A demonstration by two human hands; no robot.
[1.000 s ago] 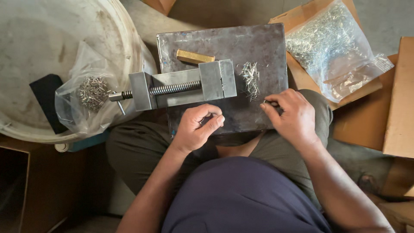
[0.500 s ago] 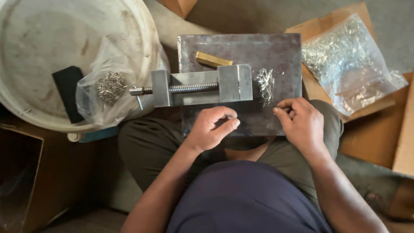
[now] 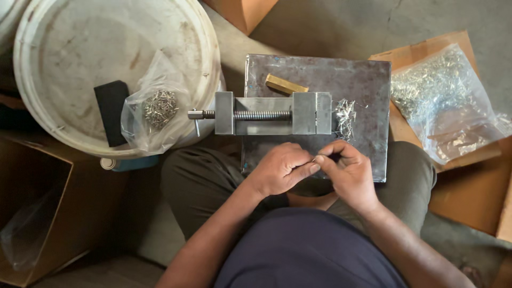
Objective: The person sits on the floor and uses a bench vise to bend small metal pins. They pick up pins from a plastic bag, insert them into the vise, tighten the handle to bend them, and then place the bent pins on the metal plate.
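Concrete floor (image 3: pixel 330 26); at nine o'clock a white bucket lid (image 3: pixel 69 64) carries a bagged pin heap (image 3: pixel 160 108). Centre, a small vise (image 3: pixel 272 113) on a steel plate (image 3: pixel 362 85). Left hand (image 3: pixel 281 169) and right hand (image 3: pixel 349 173) pinch one small pin, too small to make out, fingertips touching: apparently fitting it, calling next for steady alignment.

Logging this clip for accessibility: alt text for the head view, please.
Left hand and right hand meet fingertip to fingertip over a steel plate on the person's lap, beside a small vise and loose metal pins.

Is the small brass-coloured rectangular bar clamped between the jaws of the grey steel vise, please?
No, the brass-coloured rectangular bar lies loose on the dark metal plate behind the grey steel vise, not between its jaws.
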